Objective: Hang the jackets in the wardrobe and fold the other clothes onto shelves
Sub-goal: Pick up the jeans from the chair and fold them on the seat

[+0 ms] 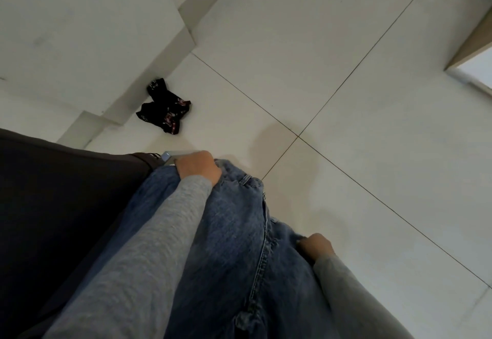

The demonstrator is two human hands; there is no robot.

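Both grips are curled into the jeans (234, 232). Left hand (198, 166) bunches denim by the waistband; right hand (316, 248) pinches an edge, 4 o'clock from the left. Jeans span between them, long axis roughly 12-to-6. Next fold likely leads from the left. Black garment (165, 109) lies on the floor (346, 72) at 10 o'clock, well apart.

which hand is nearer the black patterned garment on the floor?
Left. The left hand, gripping the blue denim jeans, is just short of the small black patterned garment; the right hand grips the jeans farther back.
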